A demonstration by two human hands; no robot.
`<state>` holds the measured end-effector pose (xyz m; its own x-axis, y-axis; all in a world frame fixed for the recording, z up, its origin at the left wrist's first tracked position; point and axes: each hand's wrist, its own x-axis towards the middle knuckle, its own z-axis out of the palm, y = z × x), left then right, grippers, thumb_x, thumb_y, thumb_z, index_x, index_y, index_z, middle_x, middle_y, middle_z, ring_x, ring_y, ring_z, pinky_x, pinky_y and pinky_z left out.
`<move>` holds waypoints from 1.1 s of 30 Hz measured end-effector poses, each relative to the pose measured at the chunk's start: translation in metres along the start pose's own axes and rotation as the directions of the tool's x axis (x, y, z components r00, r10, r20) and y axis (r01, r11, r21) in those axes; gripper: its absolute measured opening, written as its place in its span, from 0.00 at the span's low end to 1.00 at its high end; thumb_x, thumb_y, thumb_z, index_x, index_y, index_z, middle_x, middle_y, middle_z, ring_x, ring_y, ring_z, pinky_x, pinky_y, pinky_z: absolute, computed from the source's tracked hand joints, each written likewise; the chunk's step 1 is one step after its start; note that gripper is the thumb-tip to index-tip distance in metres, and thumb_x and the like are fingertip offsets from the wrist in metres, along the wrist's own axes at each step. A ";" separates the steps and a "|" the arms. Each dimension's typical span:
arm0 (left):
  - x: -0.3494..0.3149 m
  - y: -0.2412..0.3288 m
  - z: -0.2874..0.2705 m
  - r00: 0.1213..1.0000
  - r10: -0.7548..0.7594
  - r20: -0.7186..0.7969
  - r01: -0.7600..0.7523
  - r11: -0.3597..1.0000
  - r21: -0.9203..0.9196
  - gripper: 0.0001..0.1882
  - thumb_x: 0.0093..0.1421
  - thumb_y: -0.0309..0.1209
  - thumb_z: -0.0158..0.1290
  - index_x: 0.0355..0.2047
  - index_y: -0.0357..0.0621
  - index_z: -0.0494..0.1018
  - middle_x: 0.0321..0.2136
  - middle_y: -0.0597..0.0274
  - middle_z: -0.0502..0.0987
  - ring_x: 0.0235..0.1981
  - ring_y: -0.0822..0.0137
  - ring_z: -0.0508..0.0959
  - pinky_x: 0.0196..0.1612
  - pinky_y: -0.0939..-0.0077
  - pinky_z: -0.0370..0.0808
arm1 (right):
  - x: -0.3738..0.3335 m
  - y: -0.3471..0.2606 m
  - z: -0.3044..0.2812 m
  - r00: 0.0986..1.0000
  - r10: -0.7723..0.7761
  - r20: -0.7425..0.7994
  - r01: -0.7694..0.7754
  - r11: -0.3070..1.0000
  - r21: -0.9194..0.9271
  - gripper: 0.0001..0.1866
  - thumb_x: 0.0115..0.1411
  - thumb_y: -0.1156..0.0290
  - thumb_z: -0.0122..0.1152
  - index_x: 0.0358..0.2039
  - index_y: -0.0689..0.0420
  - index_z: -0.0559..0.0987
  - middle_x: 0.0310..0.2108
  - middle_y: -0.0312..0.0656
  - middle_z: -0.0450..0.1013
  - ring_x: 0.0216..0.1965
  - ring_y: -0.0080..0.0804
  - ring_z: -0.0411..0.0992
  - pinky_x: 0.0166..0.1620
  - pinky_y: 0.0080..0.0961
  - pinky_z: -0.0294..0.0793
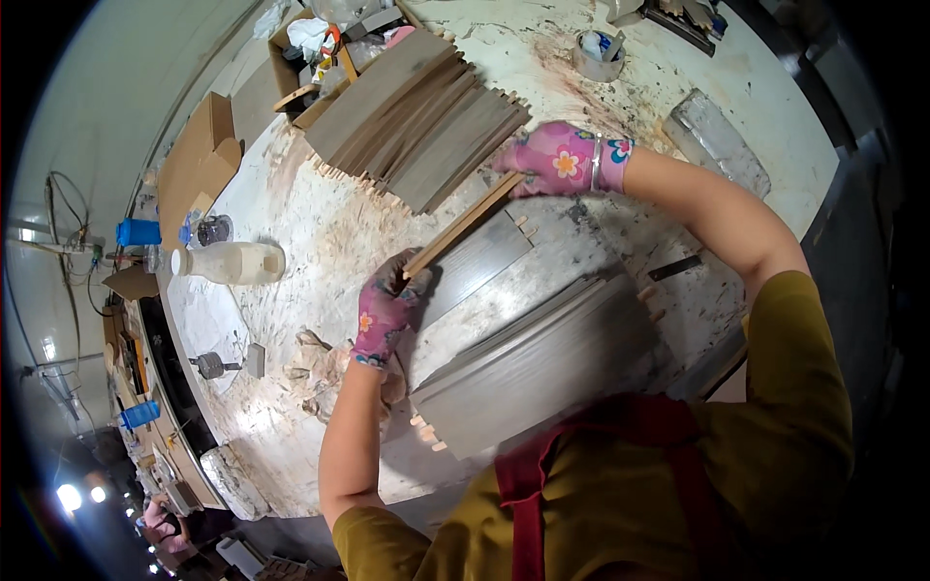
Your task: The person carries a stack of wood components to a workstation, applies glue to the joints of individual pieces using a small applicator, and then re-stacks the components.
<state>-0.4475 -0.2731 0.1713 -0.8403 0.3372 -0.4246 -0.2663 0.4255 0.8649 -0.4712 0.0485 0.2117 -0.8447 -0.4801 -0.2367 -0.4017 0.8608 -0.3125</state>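
Note:
A thin wooden board (463,225) is held on edge between my hands, slanting from lower left to upper right. My left hand (383,305), in a pink flowered glove, grips its lower end. At the other end my right hand (562,160), gloved alike, closes on the board. Below it a grey board (480,266) with wooden dowels in its end lies flat on the table. Nearer my body is a stack of grey boards (542,363) with dowels sticking out of its ends. Beyond my hands lies a larger row of doweled boards (417,107).
The stained white table (291,218) carries a milky plastic bottle (232,263), a hammer-like tool (228,364) and a crumpled cloth (320,373) at left. A dark strip (675,268) and a wrapped block (717,145) lie right. Cardboard (199,160) and a cup (599,58) stand farther off.

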 end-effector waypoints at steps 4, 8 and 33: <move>-0.005 0.010 -0.011 0.979 0.155 -0.133 -0.148 0.987 0.059 0.09 0.59 0.28 0.53 0.39 0.40 0.74 0.29 0.68 0.77 0.29 0.79 0.72 0.35 0.85 0.70 | -0.019 0.006 0.007 0.997 -0.034 -0.075 0.053 0.958 0.281 0.23 0.54 0.53 0.60 0.45 0.54 0.74 0.35 0.53 0.74 0.39 0.49 0.73 0.43 0.35 0.72; -0.007 0.024 -0.032 0.993 0.114 -0.029 -0.117 0.922 -0.370 0.09 0.60 0.29 0.49 0.38 0.37 0.72 0.23 0.65 0.74 0.23 0.73 0.73 0.29 0.82 0.70 | -0.025 0.019 0.026 1.000 -0.004 0.012 -0.006 0.691 0.723 0.26 0.57 0.55 0.59 0.47 0.64 0.72 0.45 0.44 0.72 0.47 0.33 0.71 0.50 0.26 0.69; -0.010 0.026 -0.013 0.748 0.638 0.182 -0.445 0.280 0.850 0.20 0.45 0.30 0.57 0.41 0.50 0.73 0.36 0.60 0.74 0.36 0.57 0.74 0.40 0.67 0.72 | -0.054 -0.006 0.056 0.915 -0.133 -0.380 0.150 0.989 0.015 0.25 0.52 0.64 0.58 0.51 0.53 0.69 0.46 0.45 0.71 0.45 0.42 0.71 0.45 0.34 0.70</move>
<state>-0.4524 -0.2759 0.2012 -0.7128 0.6763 0.1860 0.7013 0.6831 0.2038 -0.4029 0.0601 0.1745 -0.8543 -0.4895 0.1748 -0.5182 0.7764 -0.3586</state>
